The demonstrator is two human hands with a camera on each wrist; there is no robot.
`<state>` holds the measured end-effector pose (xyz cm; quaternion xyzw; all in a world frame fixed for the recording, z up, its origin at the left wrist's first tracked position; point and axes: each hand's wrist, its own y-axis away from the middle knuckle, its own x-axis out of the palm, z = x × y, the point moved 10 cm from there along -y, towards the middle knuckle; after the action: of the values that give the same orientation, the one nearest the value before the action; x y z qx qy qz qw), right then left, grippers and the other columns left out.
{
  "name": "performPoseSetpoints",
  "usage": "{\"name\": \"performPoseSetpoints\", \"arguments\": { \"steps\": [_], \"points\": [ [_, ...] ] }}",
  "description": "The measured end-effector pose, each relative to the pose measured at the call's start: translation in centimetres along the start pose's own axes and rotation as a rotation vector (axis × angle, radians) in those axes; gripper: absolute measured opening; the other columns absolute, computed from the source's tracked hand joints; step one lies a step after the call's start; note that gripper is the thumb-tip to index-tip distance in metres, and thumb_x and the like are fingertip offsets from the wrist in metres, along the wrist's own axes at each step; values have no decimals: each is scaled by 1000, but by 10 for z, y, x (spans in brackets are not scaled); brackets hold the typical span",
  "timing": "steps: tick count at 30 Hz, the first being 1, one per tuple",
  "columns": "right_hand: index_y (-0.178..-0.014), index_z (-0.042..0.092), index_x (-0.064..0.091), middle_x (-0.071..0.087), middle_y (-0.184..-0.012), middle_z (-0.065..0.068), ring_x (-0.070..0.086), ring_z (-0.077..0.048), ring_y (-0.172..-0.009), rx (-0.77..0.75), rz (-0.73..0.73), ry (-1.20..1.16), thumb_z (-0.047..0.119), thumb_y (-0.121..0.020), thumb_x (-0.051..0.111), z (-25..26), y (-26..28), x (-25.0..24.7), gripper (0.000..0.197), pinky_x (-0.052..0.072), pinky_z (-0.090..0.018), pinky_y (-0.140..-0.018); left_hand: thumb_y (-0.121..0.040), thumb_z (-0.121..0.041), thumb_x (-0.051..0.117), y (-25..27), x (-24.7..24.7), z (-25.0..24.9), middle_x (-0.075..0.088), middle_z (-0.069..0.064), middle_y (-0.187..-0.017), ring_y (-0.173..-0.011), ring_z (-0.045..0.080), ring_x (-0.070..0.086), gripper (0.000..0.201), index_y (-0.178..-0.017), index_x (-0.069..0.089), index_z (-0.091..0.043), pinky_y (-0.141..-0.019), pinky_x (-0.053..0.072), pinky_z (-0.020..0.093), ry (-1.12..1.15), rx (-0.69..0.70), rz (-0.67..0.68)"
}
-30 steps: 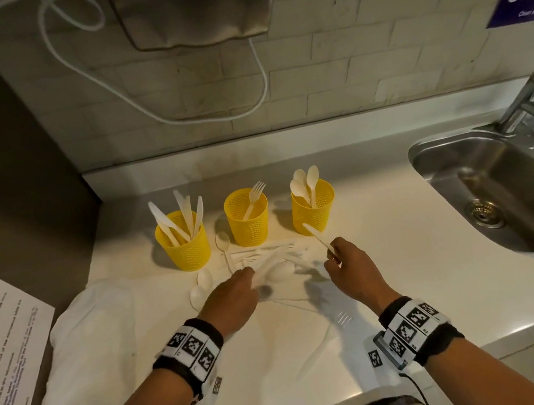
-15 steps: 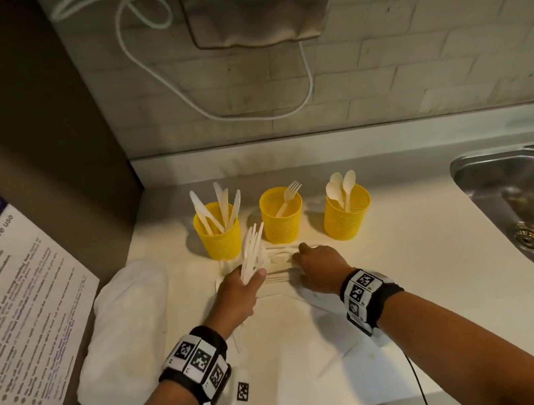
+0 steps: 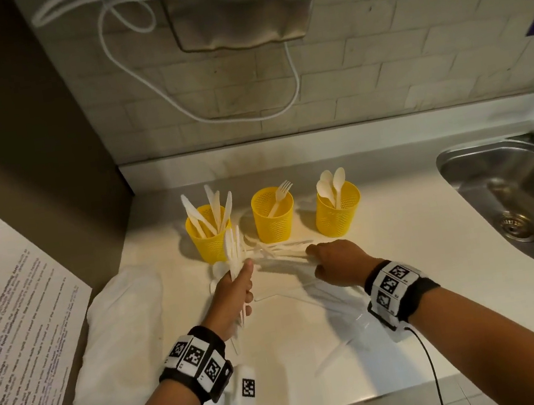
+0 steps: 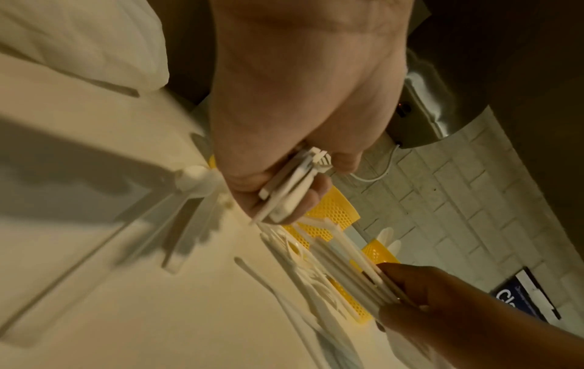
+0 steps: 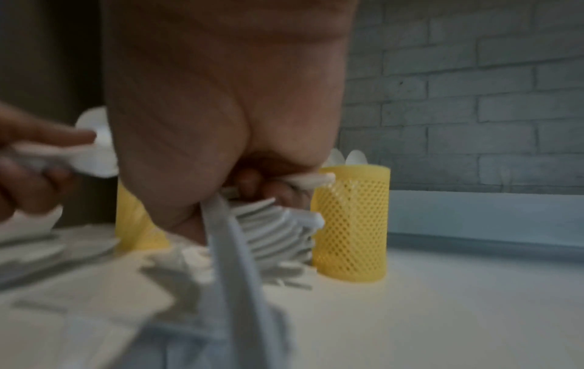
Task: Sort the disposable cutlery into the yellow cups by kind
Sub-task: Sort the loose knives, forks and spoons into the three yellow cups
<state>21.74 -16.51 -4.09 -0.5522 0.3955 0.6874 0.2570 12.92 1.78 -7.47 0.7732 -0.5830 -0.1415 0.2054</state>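
White counter (image 3: 407, 268) along a tiled wall, and three yellow mesh cups stand in a row at the back of it, one per kind, which is why they sit side by side within easy reach: the left cup (image 3: 207, 242) bristles with knives, the middle cup (image 3: 273, 218) has a lone fork leaning in it, the right cup (image 3: 338, 216) carries spoons, every piece handle down and working end up. Just in front of the cups lies the unsorted pile (image 3: 283, 252), a fan of white cutlery flat on the counter, long axes running mostly left to right. The right hand (image 3: 335, 263) is down on that fan, fingers curled around a layered stack of handles; the right wrist view shows them splayed like a deck, too blurred to name the kind. The left hand (image 3: 237, 288) is closed round a bundle of white pieces (image 3: 235, 252), held near upright, tips toward the left cup and handle ends poking out below the palm; I read that as gathering one kind for a single drop. The left wrist view shows flat handle butts stacked between fingers and thumb. Whether these are all knives, I cannot tell.
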Motion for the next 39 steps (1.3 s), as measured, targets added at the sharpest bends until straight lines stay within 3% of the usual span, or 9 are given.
{"name": "performPoseSetpoints", "arguments": {
  "steps": [6, 11, 15, 19, 28, 33, 39],
  "points": [
    [-129, 13, 53, 58, -127, -8, 55, -26, -112, 18, 208, -205, 31, -94, 48, -6, 24, -11, 40, 37, -26, -82, -92, -57, 48, -2, 22, 3, 37, -6, -57, -45, 8, 35, 41, -71, 43, -22, -44, 28, 22, 166, -107, 28],
    [-118, 13, 60, 64, -113, -7, 57, -23, -94, 58, 332, -141, 31, -91, 53, -16, 37, -6, 33, 43, -31, -78, -91, -58, 48, -5, 34, 10, 38, -6, -56, -47, 9, 35, 41, -71, 43, -22, -44, 28, 23, 168, -135, 60],
    [-120, 10, 57, 63, -117, -10, 58, -26, -103, 117, 265, -46, 27, -90, 52, -41, 39, -9, 35, 44, -31, -82, -95, -52, 47, -8, 32, 18, 40, -6, -59, -49, 10, 36, 38, -75, 45, -20, -45, 30, 24, 161, -154, 41],
    [-129, 13, 53, 60, -124, -9, 57, -26, -109, 162, 196, -199, 26, -93, 52, -50, 29, -14, 39, 42, -30, -84, -95, -51, 48, -10, 30, 22, 40, -5, -59, -50, 10, 36, 36, -78, 46, -19, -44, 31, 23, 152, -155, 39],
    [-114, 19, 61, 65, -112, -6, 60, -29, -102, 199, 23, -137, 16, -89, 49, -43, 5, -14, 28, 44, -30, -78, -97, -46, 47, -9, 32, 18, 40, -4, -63, -52, 11, 37, 33, -82, 47, -16, -44, 32, 24, 125, -131, 53],
    [-120, 21, 60, 66, -109, -7, 63, -30, -98, 200, -78, -16, 15, -94, 47, -43, -1, -26, 30, 42, -30, -72, -98, -43, 47, -10, 32, 16, 41, -4, -63, -53, 11, 37, 31, -81, 47, -17, -45, 32, 25, 137, -131, 47],
    [-117, 19, 59, 68, -95, -7, 65, -30, -82, 181, -220, 8, 17, -95, 49, -41, 2, -57, 24, 40, -28, -64, -96, -46, 50, -10, 38, 10, 39, -5, -62, -54, 10, 36, 30, -82, 46, -19, -48, 32, 25, 158, -102, 74]
  ]
}}
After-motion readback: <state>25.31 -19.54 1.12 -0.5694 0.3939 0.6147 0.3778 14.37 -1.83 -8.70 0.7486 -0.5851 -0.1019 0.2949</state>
